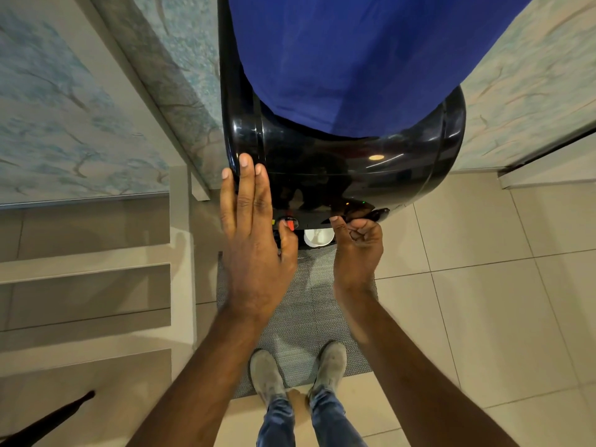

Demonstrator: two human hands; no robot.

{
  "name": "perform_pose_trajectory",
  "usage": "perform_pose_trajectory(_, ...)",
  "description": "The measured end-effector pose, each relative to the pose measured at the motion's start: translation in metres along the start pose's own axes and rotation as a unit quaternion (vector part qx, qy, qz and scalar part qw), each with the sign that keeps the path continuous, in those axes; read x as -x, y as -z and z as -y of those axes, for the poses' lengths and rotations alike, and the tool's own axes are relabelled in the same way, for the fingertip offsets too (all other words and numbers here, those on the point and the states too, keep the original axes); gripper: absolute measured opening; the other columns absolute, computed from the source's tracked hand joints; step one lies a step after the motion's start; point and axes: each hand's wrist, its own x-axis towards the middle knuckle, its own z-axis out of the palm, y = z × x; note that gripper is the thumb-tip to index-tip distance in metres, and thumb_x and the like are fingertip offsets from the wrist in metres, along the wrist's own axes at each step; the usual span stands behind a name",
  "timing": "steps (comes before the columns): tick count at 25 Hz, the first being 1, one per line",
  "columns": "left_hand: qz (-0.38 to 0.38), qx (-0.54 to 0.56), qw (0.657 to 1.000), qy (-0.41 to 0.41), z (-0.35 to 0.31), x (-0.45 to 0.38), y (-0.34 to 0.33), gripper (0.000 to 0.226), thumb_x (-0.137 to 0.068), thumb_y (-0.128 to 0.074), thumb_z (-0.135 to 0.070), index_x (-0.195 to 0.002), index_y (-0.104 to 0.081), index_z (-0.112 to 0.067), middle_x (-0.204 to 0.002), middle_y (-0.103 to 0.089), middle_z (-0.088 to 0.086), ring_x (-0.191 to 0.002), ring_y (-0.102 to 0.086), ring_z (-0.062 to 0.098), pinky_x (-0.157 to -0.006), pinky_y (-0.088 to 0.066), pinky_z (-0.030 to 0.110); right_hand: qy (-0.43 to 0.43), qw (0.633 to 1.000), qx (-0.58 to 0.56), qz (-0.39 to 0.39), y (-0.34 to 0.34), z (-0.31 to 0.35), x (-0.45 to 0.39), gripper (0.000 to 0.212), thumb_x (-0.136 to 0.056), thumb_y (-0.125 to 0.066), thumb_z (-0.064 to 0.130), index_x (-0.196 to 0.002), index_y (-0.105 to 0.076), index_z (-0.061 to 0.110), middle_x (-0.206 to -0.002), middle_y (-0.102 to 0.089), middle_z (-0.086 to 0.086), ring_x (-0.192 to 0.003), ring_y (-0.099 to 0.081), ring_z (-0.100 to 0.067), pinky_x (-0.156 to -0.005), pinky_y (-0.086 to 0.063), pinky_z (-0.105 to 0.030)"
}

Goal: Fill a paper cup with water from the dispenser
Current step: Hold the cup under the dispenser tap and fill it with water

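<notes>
Head view, looking straight down: black dispenser (pixel 342 162) w/ blue bottle cover (pixel 348 59) on top. Paper cup (pixel 318 237) sits under the taps, rim just visible betw. both hands, nobody holding it. Left hand (pixel 254 233) flat & open against dispenser front, thumb by the red tap (pixel 291 224). Right hand (pixel 358 243) curled closed, fingers on the dark lever (pixel 371 215) at right. Step: filling, prob. Can't see water level. Next: watch level, release lever before overflow, then lift cup out.

Beige floor tiles (pixel 483 301), grey mat (pixel 300 317), perhaps marbled walls (pixel 48 124).
</notes>
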Motion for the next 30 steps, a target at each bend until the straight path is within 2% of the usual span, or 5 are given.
perform_pose_trajectory(6, -0.01, 0.003, 1.0, -0.01, 0.0001, -0.0004, 0.0008, 0.081, -0.091, -0.065, 0.0, -0.161, -0.024, 0.003, -0.171, -0.017, 0.018, -0.159, -0.01, 0.041, -0.124, 0.001, 0.008, 0.005, 1.0, -0.014, -0.016, -0.0023, -0.0032, -0.0016, 0.033, -0.08, -0.08, -0.005, -0.09, -0.057, 0.017, -0.08, -0.07, 0.009, -0.076, -0.068, -0.004, -0.078, -0.054, -0.016)
perform_pose_trajectory(14, -0.008, 0.016, 1.0, -0.005, -0.0017, 0.0005, 0.0013, 0.08, -0.092, -0.064, 0.0, -0.161, -0.024, 0.002, -0.172, -0.017, 0.018, -0.16, -0.01, 0.041, -0.116, -0.005, -0.003, -0.003, 1.0, -0.003, -0.025, -0.003, 0.001, -0.0003, 0.033, -0.081, -0.082, -0.003, -0.089, -0.057, 0.017, -0.082, -0.064, -0.003, -0.073, -0.065, -0.005, -0.077, -0.055, -0.017)
perform_pose_trajectory(21, 0.003, 0.013, 1.0, 0.003, -0.002, 0.0008, 0.0008, 0.081, -0.093, -0.062, -0.003, -0.163, -0.021, 0.0, -0.173, -0.014, 0.015, -0.161, -0.006, 0.038, -0.127, -0.003, 0.014, -0.008, 1.0, 0.01, -0.028, -0.0043, 0.0038, 0.0006, 0.032, -0.082, -0.081, -0.001, -0.09, -0.056, 0.016, -0.081, -0.065, 0.002, -0.074, -0.065, -0.004, -0.076, -0.054, -0.016)
perform_pose_trajectory(26, 0.003, 0.012, 1.0, 0.003, -0.0011, 0.0007, 0.0007, 0.08, -0.093, -0.062, -0.002, -0.162, -0.022, 0.001, -0.173, -0.014, 0.016, -0.161, -0.007, 0.039, -0.125, -0.001, 0.011, -0.012, 0.999, 0.011, -0.033, -0.0051, 0.0045, 0.0006, 0.033, -0.081, -0.081, -0.002, -0.09, -0.056, 0.017, -0.085, -0.065, -0.004, -0.078, -0.065, -0.011, -0.078, -0.054, -0.018)
perform_pose_trajectory(30, 0.006, 0.01, 1.0, 0.003, -0.0004, 0.0016, 0.0002, 0.08, -0.094, -0.061, -0.005, -0.163, -0.02, -0.001, -0.173, -0.013, 0.014, -0.161, -0.006, 0.037, -0.126, -0.004, 0.012, -0.009, 0.999, 0.016, -0.034, -0.0049, 0.0044, 0.0011, 0.032, -0.081, -0.082, -0.001, -0.089, -0.056, 0.017, -0.081, -0.065, 0.001, -0.075, -0.064, -0.006, -0.076, -0.054, -0.017)
